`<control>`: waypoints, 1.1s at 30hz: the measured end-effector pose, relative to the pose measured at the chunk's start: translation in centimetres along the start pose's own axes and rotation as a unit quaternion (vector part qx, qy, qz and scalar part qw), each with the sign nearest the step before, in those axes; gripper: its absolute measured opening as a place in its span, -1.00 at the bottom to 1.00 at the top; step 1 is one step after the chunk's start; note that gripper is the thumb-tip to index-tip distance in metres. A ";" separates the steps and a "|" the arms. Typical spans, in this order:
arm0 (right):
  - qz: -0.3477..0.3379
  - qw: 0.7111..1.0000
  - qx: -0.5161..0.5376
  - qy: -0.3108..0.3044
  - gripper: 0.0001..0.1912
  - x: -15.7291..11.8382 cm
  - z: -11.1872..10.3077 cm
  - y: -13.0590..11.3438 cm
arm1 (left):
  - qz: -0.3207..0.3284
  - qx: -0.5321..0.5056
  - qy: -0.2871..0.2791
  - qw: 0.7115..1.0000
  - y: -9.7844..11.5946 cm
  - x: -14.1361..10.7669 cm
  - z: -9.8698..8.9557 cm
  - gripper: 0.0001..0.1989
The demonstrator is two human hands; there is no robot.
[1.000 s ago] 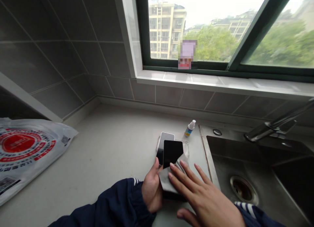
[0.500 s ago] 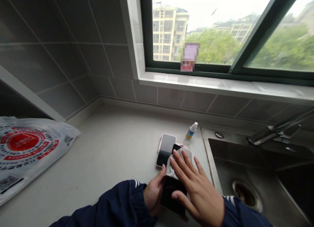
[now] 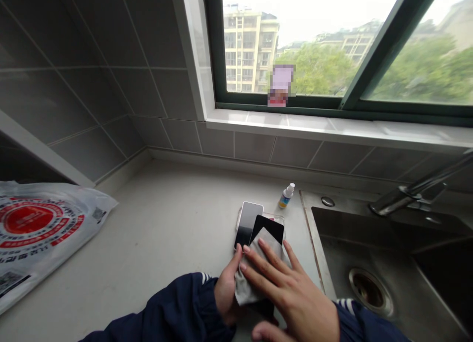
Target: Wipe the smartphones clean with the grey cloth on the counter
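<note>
My left hand grips a black smartphone from below and the side, and its upper end sticks out past my fingers. My right hand lies flat with spread fingers, pressing a grey microfibre cloth onto the phone's dark face. The cloth hides the phone's middle. Just behind, a second smartphone with a glossy screen lies on a clear plastic case on the counter, partly overlapped by the black phone.
A small spray bottle stands behind the phones. To the right are a steel sink and faucet. A printed plastic bag lies on the pale counter at left, below a tiled wall and window.
The cloth and my right hand have slid back toward me along the black phone, uncovering its upper end. The black phone now sits nearer the second phone, which stays in place.
</note>
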State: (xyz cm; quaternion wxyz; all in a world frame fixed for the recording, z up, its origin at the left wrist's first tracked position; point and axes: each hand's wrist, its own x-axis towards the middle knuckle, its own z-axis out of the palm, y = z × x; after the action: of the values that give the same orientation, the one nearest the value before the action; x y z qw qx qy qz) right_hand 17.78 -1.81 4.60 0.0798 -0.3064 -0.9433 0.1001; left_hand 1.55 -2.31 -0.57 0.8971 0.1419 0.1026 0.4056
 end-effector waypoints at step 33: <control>-0.014 0.976 -0.003 0.219 -0.34 -1.2 1.0 -1.9 | 0.081 0.060 0.089 0.991 0.9 -0.1 -0.5 -0.43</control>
State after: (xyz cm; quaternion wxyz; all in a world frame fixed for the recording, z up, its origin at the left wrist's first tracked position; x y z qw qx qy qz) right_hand 17.46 -4.19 3.94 0.2846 -0.3081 -0.9074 0.0262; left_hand 0.68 -1.69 -0.75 0.8383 0.1666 0.1941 0.4815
